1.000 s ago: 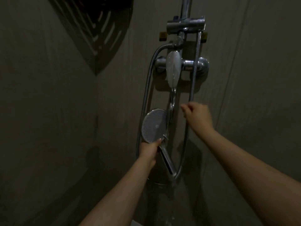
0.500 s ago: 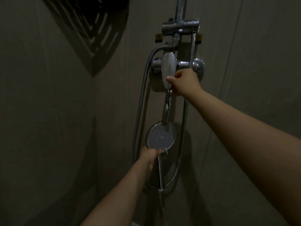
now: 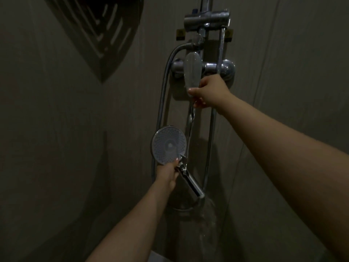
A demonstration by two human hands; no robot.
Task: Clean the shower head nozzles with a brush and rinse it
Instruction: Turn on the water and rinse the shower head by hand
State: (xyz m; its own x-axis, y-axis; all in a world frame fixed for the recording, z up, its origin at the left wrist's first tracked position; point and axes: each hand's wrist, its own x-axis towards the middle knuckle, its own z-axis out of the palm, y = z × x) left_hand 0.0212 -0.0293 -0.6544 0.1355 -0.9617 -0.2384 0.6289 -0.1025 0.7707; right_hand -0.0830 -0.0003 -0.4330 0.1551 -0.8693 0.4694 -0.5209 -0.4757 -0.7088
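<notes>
The round chrome shower head (image 3: 168, 145) faces me in the middle of the view, its nozzle face pale and dotted. My left hand (image 3: 168, 173) grips it where the face meets the chrome handle (image 3: 190, 181), which slants down to the right. My right hand (image 3: 209, 92) pinches the lower tip of the white mixer lever (image 3: 192, 71) on the chrome tap. A thin stream of water (image 3: 190, 118) runs down from the tap past the head. No brush is in view.
The metal hose (image 3: 164, 87) loops down the left of the tap and under the handle; a second hose (image 3: 220, 52) hangs on the right. A chrome riser bracket (image 3: 206, 18) sits above. A dark corner shelf (image 3: 98, 31) is upper left. Tiled walls surround everything.
My right hand rose from the right hose to the mixer lever and now holds its lower tip. The shower head's handle has swung to slant down to the right.
</notes>
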